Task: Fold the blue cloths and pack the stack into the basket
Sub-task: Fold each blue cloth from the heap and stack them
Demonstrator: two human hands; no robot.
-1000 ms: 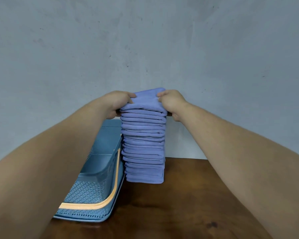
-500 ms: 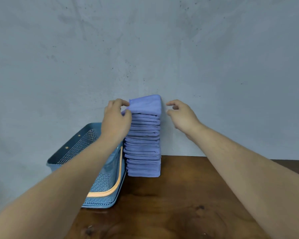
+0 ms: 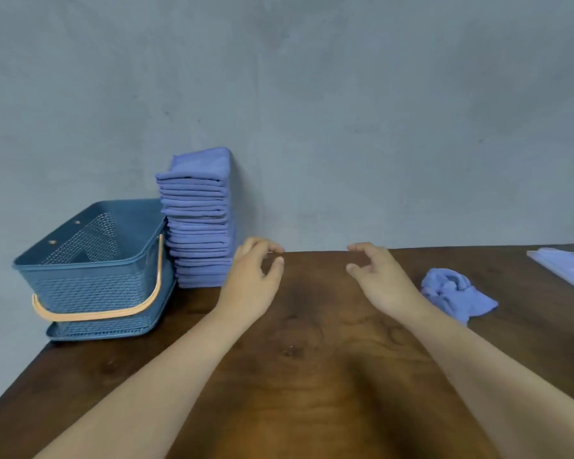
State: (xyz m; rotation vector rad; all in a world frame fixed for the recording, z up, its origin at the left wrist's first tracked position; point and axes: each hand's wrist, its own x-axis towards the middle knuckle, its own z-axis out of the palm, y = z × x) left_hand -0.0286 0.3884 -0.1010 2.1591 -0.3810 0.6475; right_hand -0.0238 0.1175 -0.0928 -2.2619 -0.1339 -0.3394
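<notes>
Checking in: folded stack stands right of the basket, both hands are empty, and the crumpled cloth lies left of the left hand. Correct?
One thing is off. The head view shows the crumpled cloth lying to the right of the right hand, not left of the left hand. The rest holds: the folded stack stands right of the basket and both hands are empty.

The tall stack of folded blue cloths [image 3: 198,223] looked soft and matt; the blue perforated plastic basket [image 3: 93,279] smooth; the dark wooden counter [image 3: 312,376] faintly glossy.
</notes>
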